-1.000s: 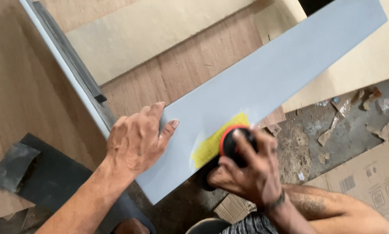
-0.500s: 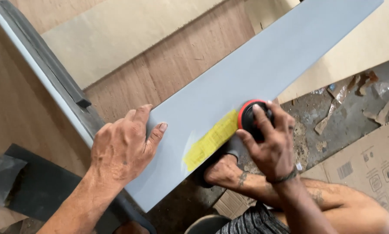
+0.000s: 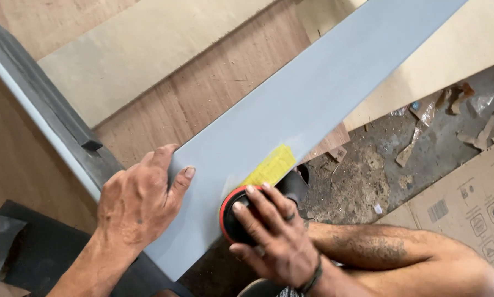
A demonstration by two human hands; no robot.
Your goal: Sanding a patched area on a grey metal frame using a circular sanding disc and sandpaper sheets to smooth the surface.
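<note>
Below, one grey board [image 3: 313,104] slants across the plywood; the left hand [image 3: 140,201] presses flat on its near end, the right hand [image 3: 274,236] grips one red-rimmed sander [image 3: 233,217] at its edge.

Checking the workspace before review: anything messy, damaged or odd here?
Yes. Torn scraps and debris litter the dirty floor at right. The grey board carries a yellow patch near its lower edge, beside the round red-rimmed tool under the right hand. The left hand steadies the board.
</note>
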